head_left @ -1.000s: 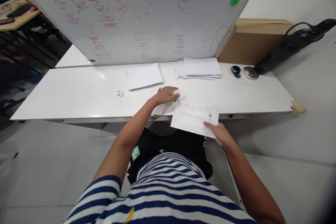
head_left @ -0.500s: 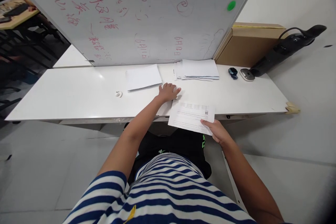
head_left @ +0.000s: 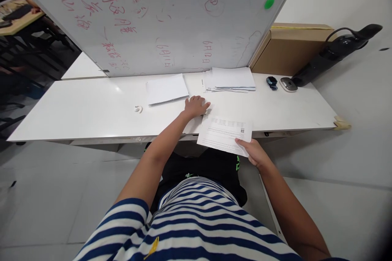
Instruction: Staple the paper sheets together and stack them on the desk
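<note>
Printed paper (head_left: 225, 133) is pinched at its lower right by my right hand (head_left: 252, 151), thumb on top. It tilts over the front edge of the white table, and its upper left corner reaches up to my left hand (head_left: 196, 107). That hand bends over a small whitish thing on the tabletop, which it mostly covers; I cannot make out its kind. Beyond my left hand, a neat stack of white paper (head_left: 168, 89) lies to the left. A looser pile of paper (head_left: 231, 78) lies to the right.
A whiteboard (head_left: 171, 20) with red writing stands along the table's (head_left: 92, 106) back. At the right are a cardboard box (head_left: 294, 51), a black bottle (head_left: 330, 57), a dark watch (head_left: 271, 82) and a grey mouse-like device (head_left: 288, 85). A small white curved item (head_left: 139, 109) lies left.
The printed paper and my right hand have shifted very slightly to the right. My left hand stays in nearly the same place.
</note>
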`<state>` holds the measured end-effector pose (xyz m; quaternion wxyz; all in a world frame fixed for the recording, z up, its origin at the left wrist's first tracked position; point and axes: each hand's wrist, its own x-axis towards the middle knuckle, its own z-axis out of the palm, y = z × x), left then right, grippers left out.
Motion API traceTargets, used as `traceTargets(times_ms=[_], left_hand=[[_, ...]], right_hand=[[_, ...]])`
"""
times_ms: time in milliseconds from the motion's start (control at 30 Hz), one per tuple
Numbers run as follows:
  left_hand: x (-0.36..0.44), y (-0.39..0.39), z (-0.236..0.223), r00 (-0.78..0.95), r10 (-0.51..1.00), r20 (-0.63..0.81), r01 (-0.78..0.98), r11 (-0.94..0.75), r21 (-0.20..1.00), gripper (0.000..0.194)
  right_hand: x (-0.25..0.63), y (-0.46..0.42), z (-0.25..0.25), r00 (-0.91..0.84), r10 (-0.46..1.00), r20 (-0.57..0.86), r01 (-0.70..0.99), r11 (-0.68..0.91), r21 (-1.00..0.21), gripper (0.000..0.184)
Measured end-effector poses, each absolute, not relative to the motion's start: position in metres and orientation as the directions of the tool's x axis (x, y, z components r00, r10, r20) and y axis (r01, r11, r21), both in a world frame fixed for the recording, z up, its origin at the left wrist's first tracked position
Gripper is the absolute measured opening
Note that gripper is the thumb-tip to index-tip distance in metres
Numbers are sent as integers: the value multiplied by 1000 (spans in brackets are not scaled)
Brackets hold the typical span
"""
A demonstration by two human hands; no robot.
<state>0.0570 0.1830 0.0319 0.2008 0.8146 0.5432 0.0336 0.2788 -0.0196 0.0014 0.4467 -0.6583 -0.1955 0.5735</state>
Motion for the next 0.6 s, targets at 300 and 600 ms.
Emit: traceTargets(times_ms=[300, 600], left_hand=[[57, 181, 36, 403, 897, -180, 872, -317, 372, 57], [58, 179, 37, 412, 895, -170, 869, -329, 371, 58]], right_hand=[[278, -19, 5, 285, 775, -564, -212, -523, -825, 29], [274, -18, 8, 274, 747, -606, -231, -560, -795, 30]])
